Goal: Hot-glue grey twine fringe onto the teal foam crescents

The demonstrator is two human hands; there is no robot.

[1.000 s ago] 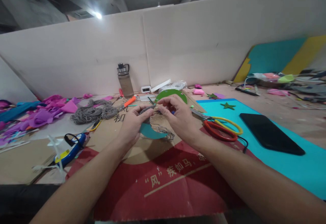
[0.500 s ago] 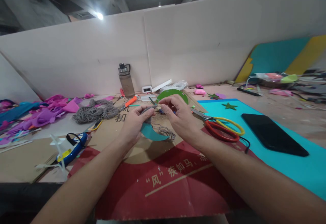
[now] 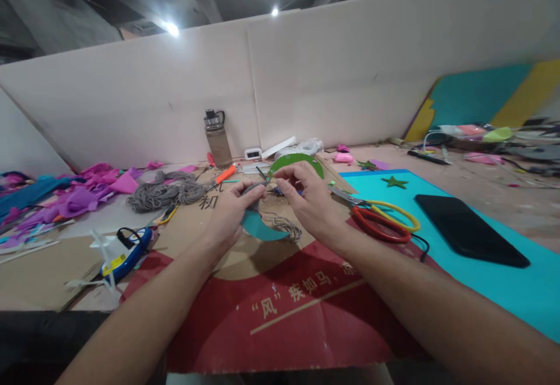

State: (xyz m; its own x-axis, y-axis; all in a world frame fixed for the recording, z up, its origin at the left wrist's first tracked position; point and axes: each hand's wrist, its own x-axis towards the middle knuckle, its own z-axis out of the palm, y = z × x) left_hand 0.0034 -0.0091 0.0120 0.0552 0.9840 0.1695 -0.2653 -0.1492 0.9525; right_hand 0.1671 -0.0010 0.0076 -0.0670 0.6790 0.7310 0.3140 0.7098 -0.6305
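Note:
A teal crescent-shaped cutout (image 3: 265, 230) is in my left hand (image 3: 231, 210), its upper part wrapped in gray cord and pinched between thumb and fingers. Its bare lower tip curves out to the right under the hand. Close to the wrapped upper tip, my right hand (image 3: 306, 195) has its thumb and index finger brought together; whatever they pinch is too small to make out. Below and between the hands lies a loose bundle of gray cord (image 3: 289, 227). A larger gray cord hank (image 3: 161, 191) rests to the left.
Scissors (image 3: 385, 221) with red and yellow handles lie right of my hands, beside a black phone (image 3: 472, 230) and a green star (image 3: 394, 182). A bottle (image 3: 217, 140) stands behind. Blue glue gun (image 3: 129, 256) and purple scraps (image 3: 83, 201) lie left. Red-printed cardboard (image 3: 297, 338) lies underneath.
Almost nothing differs. The view has shifted very slightly, and both hands keep nearly the same pose around the crescent.

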